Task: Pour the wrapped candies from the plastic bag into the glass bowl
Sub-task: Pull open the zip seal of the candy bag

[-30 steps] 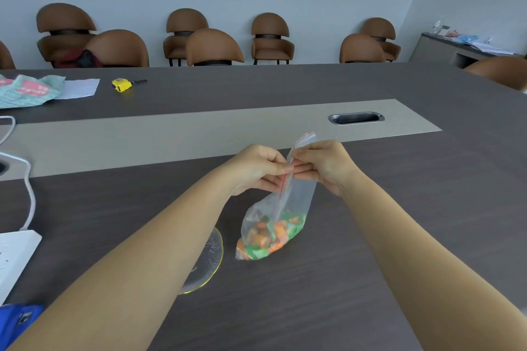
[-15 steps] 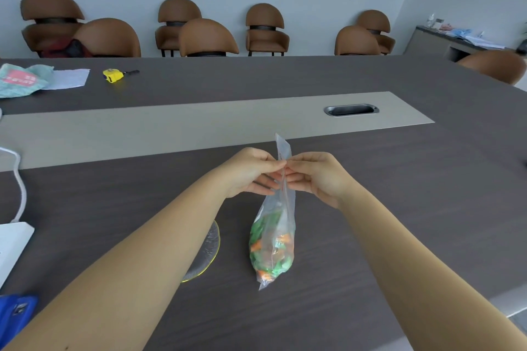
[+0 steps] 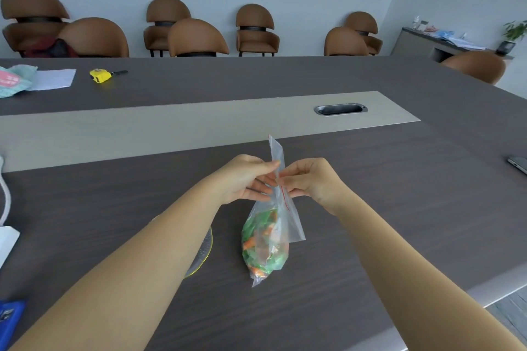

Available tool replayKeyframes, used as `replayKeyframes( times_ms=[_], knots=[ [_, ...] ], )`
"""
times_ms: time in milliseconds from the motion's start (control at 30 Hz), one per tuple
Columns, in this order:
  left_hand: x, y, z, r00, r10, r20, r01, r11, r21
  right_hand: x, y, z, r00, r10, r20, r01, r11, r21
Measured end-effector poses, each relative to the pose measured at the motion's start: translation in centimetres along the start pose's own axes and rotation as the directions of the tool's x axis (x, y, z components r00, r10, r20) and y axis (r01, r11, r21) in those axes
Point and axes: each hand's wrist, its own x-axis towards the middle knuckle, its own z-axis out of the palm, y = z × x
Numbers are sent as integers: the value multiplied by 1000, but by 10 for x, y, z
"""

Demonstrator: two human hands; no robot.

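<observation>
A clear zip plastic bag (image 3: 281, 216) with a red seal line hangs upright over the dark table, its bottom full of green and orange wrapped candies (image 3: 263, 245). My left hand (image 3: 245, 179) pinches one side of the bag's top and my right hand (image 3: 309, 181) pinches the other side, fingertips nearly touching. The glass bowl (image 3: 204, 248) with a yellow-tinted rim stands just left of the bag, mostly hidden under my left forearm.
A phone (image 3: 519, 164) lies at the right table edge. A cable slot (image 3: 340, 109) sits in the grey centre strip. Far left are a yellow tape measure (image 3: 100, 76), paper and a teal packet (image 3: 14, 81). A white box (image 3: 7, 242) and blue item (image 3: 10, 319) lie near left.
The bag has turned from slanted to hanging straight down between my hands, its bottom swinging right. My fingers have shifted along the seal at the top.
</observation>
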Motion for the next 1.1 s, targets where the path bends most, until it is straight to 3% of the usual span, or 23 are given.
replayKeyframes(
  times_ms=[233,500,833,1100],
  knots=[
    [2,-3,0,1000,-15,-6,15,1000,20,-2,3,-1,999,43,-23,-44,998,-36],
    [2,-3,5,1000,-11,11,11,1000,-14,-5,5,-3,999,11,46,-8,998,-68],
    [0,0,2,999,20,34,-18,998,-67,-4,7,-4,995,63,79,-73,987,144],
    [0,5,5,998,51,-38,-51,999,-4,-2,7,-1,998,63,15,-65,971,230]
  ],
)
